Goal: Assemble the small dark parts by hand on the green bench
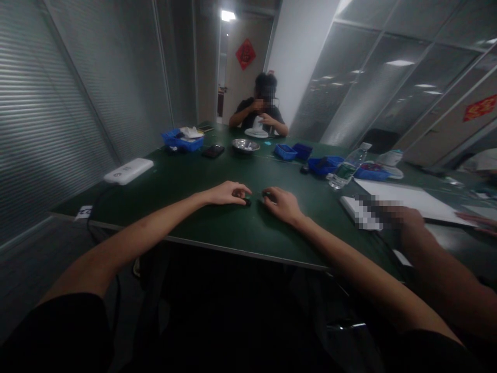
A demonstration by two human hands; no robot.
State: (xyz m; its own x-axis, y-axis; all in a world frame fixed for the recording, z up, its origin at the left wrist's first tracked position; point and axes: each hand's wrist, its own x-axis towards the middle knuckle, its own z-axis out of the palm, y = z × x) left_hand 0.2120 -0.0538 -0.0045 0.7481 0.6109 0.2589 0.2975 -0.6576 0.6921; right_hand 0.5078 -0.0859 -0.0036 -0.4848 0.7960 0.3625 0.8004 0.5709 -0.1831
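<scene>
On the green tabletop (233,228), near its front edge, my two hands rest a short gap apart. My left hand (225,193) is curled, thumb and fingers closing around a small dark object (247,201) whose kind I cannot make out. Facing it, my right hand (285,204) is also curled, with a small dark piece (266,194) at its fingertips. Its shape is mostly hidden by the fingers and blurred.
A white power bank (130,171) with a cable lies left. Farther back are a blue tray (182,141), phone (214,151), metal bowl (245,146), blue bins (285,151) and a water bottle (349,167). A person (258,111) sits opposite; another person's arm (438,259) reaches in from the right.
</scene>
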